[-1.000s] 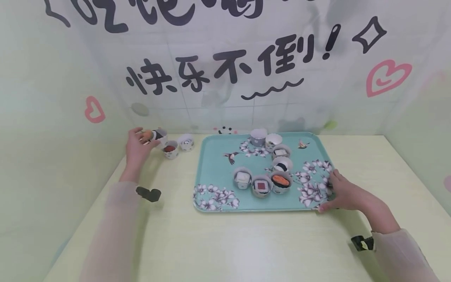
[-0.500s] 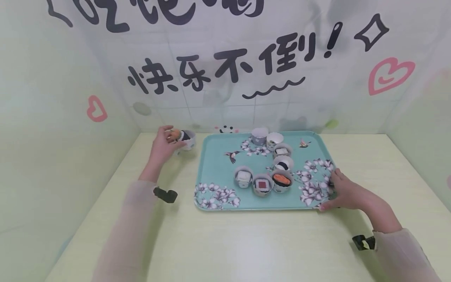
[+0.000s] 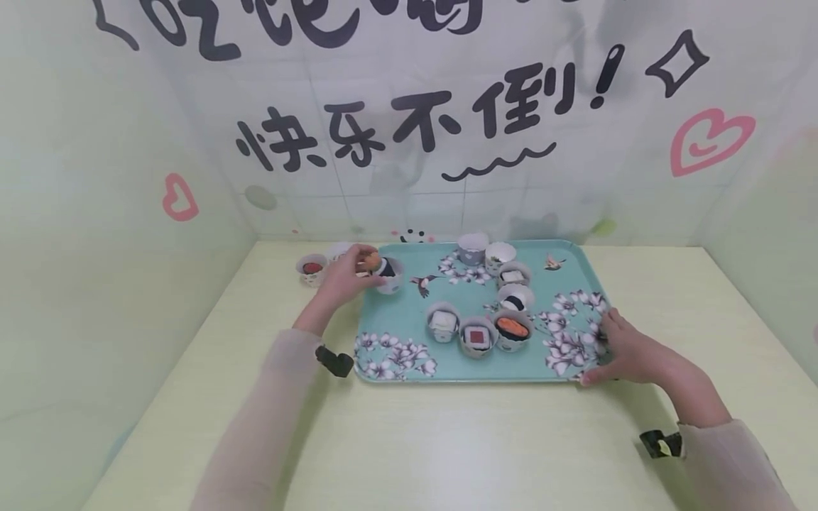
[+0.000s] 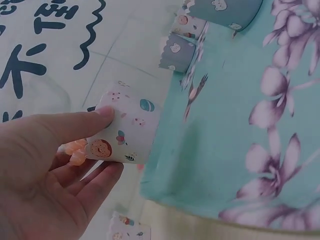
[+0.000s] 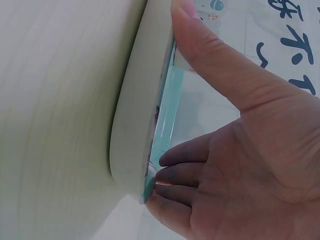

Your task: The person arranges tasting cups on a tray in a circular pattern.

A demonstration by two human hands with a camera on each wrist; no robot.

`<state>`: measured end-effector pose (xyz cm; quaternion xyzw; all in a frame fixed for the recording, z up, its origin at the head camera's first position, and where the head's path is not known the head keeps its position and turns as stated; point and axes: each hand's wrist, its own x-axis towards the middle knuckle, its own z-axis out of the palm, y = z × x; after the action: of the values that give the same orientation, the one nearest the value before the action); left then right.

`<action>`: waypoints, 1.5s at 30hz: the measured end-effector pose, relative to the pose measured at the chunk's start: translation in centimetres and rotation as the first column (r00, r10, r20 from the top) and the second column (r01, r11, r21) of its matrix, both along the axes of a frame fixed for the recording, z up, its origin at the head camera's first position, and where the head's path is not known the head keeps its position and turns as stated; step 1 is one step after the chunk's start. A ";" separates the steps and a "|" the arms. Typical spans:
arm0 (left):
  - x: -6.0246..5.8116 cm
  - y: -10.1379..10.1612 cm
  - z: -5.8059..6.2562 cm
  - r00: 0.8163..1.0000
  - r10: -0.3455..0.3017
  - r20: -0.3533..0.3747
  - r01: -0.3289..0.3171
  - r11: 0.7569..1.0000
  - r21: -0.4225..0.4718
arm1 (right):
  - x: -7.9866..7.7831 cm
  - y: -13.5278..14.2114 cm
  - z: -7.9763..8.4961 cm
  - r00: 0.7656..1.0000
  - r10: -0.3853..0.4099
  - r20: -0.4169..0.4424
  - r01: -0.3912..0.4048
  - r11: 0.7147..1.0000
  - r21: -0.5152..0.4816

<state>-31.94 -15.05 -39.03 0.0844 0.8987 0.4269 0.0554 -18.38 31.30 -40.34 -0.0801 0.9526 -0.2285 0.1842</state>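
Observation:
In the head view my left hand [image 3: 345,279] holds a patterned paper cup [image 3: 390,277] over the back left corner of the blue-green floral tray [image 3: 396,312]. Toy sushi sits in the cup, a black-and-white piece and an orange one [image 3: 371,262] among my fingers. The left wrist view has the thumb on the side of the cup [image 4: 131,125] and the fingers underneath it. At the tray's front right corner rests my right hand [image 3: 633,353], thumb by the front edge, fingers along the right edge. The right wrist view shows its fingertips touching the rim [image 5: 162,135].
Several cups stand in a curve on the tray, including one with orange sushi [image 3: 512,328], one with a red-centred roll [image 3: 476,338] and a grey cup [image 3: 473,248]. Left of the tray, a cup with a red piece [image 3: 311,270] stands on the table [image 3: 447,440] near the wall.
My left hand has carried the sushi cup rightward, from the table's back left corner to over the tray's left edge. The right hand has stayed at the tray corner.

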 end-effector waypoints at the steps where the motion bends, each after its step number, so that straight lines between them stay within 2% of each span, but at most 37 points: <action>1: 0.0 0.3 -0.2 1.000 -0.014 0.003 0.015 1.000 -0.005 | 0.0 0.0 0.0 1.000 0.000 0.000 0.000 1.000 0.000; 5: 0.1 1.5 -1.0 0.996 -0.082 0.027 0.081 0.996 0.022 | -0.1 0.0 -0.1 1.000 0.003 0.000 -0.003 1.000 0.005; 8: 0.2 2.4 -1.4 0.992 -0.118 0.041 0.118 0.993 0.001 | -0.1 0.0 -0.2 1.000 0.004 -0.001 -0.004 1.000 0.006; 16: 0.6 4.5 -1.4 0.980 -0.196 0.042 0.199 0.978 -0.069 | -0.1 0.1 -0.2 1.000 0.004 -0.001 -0.004 1.000 0.000; 23: 1.1 5.4 -1.5 0.973 -0.225 0.054 0.229 0.969 -0.089 | -0.1 0.1 -0.1 1.000 0.008 0.000 -0.008 1.000 0.007; 31: 1.5 5.3 -1.4 0.963 -0.257 0.076 0.262 0.963 -0.063 | -0.1 0.2 -0.2 1.000 0.009 -0.001 -0.009 1.000 -0.001; 37: 1.6 4.5 -1.4 0.955 -0.275 0.110 0.275 0.961 0.011 | -0.1 0.2 -0.3 1.000 0.007 -0.003 -0.007 1.000 -0.003; 41: 1.4 3.5 -1.5 0.956 -0.277 0.095 0.272 0.960 0.061 | -0.1 0.3 -0.3 1.000 0.004 -0.001 -0.004 1.000 -0.004; 45: 1.2 2.4 -1.4 0.968 -0.246 0.057 0.243 0.968 0.067 | -0.1 0.2 -0.4 1.000 0.000 0.003 0.000 1.000 -0.019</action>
<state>-30.79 -12.69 -40.46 0.1824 0.8661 0.4457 0.1341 -18.48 31.55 -40.70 -0.0814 0.9502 -0.2377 0.1846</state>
